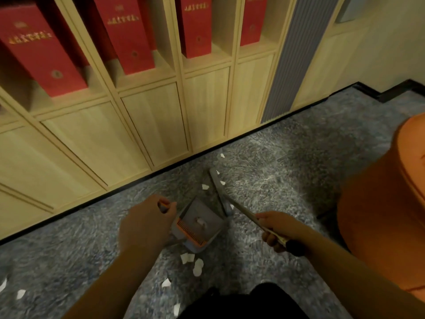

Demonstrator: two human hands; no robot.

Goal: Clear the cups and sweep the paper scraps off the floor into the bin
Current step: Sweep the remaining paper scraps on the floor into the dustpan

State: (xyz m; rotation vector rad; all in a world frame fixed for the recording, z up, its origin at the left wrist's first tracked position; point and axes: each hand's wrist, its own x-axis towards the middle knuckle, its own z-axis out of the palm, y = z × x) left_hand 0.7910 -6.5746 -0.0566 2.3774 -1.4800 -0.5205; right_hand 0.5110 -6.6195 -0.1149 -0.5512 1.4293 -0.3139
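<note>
White paper scraps (220, 182) are lying just beyond the broom head (219, 192), whose handle is running back to the right hand (276, 229), its grip curling round it; the left hand (147, 224) is holding the dustpan (197, 223) nearer.

I see a grey plastic dustpan with an orange comb edge (197, 226) resting on the carpet, one scrap inside; a grey-headed broom with a long thin handle (222, 194) angled beside it; torn white paper scraps (197, 268) scattered around both.
</note>
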